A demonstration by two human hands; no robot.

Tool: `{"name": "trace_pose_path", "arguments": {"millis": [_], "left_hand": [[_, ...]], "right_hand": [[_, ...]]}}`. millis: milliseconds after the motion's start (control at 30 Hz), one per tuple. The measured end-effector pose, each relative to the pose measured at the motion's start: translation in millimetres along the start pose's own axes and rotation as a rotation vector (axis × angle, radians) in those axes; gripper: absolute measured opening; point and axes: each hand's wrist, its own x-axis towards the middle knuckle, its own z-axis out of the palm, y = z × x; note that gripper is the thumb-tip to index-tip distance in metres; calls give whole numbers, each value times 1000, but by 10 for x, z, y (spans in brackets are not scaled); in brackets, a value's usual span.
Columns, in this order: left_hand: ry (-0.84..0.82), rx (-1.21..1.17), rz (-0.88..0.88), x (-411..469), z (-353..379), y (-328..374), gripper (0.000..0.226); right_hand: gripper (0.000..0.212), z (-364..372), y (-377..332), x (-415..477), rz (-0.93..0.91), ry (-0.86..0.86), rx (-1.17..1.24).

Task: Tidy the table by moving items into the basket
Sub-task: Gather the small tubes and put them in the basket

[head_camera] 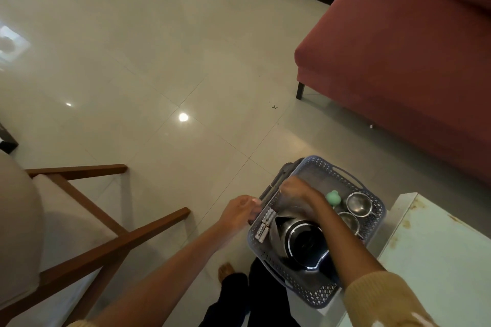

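Note:
A grey-blue perforated basket (372, 223) sits on the near-left corner of a pale table (435, 247). Inside lie a steel kettle (300, 241), two small steel bowls (358, 203), a mint-green item (332, 198) and white packets (264, 225). A dark grey flat object (281, 175) stands on edge against the basket's far-left wall. My right hand (295, 190) reaches across the basket, its fingers curled over this object's top edge. Outside the basket's left rim, my left hand (241, 211) grips the object's lower end.
A wooden-framed chair with a pale cushion (79, 215) stands at the left. A red sofa (398, 61) fills the upper right. Glossy tiled floor (159, 74) lies between them. My legs and a foot (227, 271) show below the basket.

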Motion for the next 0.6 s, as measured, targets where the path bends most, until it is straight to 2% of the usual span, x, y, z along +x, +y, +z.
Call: {"name": "trace_pose_path", "arguments": {"millis": [100, 167, 367, 600], "left_hand": [[-27, 29, 59, -101, 2, 108, 26], [-42, 21, 90, -195, 8, 176, 21], [-93, 28, 177, -590, 1, 179, 17], [-123, -26, 230, -1088, 48, -197, 17]], "right_hand": [[21, -125, -100, -304, -38, 302, 189], [21, -161, -186, -563, -60, 399, 260], [19, 172, -396, -1418, -155, 439, 512], [19, 698, -434, -2249, -120, 394, 590]]}}
